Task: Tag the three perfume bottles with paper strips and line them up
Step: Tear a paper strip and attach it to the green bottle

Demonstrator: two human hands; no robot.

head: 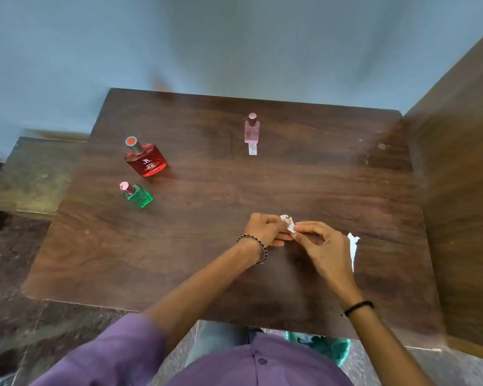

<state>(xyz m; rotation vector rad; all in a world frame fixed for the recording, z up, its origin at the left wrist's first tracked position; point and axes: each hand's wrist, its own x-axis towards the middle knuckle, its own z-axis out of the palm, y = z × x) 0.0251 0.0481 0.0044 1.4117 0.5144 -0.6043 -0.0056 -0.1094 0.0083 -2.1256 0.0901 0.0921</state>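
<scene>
**Paper Strip Held in Both Hands; One Bottle Tagged**

1. Paper scrap [288, 224]: small, white, crumpled. It sits above the near-centre of the table, pinched between both hands.
2. Left hand [265, 229]: fingers curled, fingertips gripping the left edge of the scrap.
3. Right hand [319, 243]: thumb and forefinger closed on the right edge of the scrap, the other fingers loosely bent.
4. Paper sheet [353, 247]: white with a ragged edge, lying flat just right of the right hand.
5. Pink bottle [252, 131]: upright, far centre. A paper strip [252, 149] lies at its near base, touching it.
6. Red bottle [147, 160]: upright at far left, with a silver collar and red cap.
7. Green bottle [139, 195]: upright with a pink cap, just in front of the red bottle. The two stand well apart from the pink one.

Surface and room: the table [195, 254] is dark wood grain. A blue-grey wall [234, 37] stands behind it and a brown wooden panel [457, 168] on its right. A lower surface [34, 174] adjoins the left side.

Markings: the red bottle carries white print. "RED" is legible; the rest is too small to read. No writing can be made out on the other bottles.
</scene>
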